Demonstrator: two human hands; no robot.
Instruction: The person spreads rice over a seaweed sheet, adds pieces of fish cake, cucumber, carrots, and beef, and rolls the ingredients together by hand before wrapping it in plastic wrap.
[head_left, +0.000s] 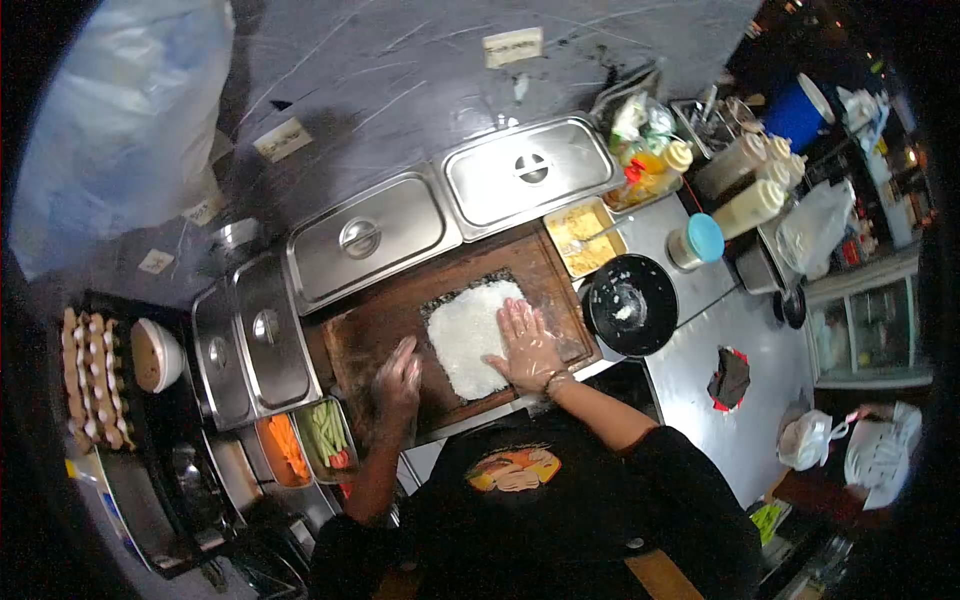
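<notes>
Black shirt [560, 520] with a printed chest fills the bottom of the view, both forearms reaching out from it to a brown wooden cutting board [365, 335] on the steel counter [700, 360]; on the board lies a dark seaweed sheet [470, 282], covered almost to its edges by a flat white layer of rice [465, 335]; the right hand [527, 345], in a thin clear glove, lies open and flat on the rice's right side, fingers spread and clamped on nothing; the left hand [400, 372] is well apart from it, over bare board just beside the rice's left edge, too blurred to tell whether it is open or pinching grains.

Judging by this, the step in hand is spreading and pressing the rice evenly over the sheet, and it looks nearly done; the next move would call for light, even pressure out to the corners.

Near the left elbow sit steel tubs of orange carrot strips [288, 448] and green vegetable strips [325, 430]; a round black bowl [632, 303] stands just right of the board.
</notes>
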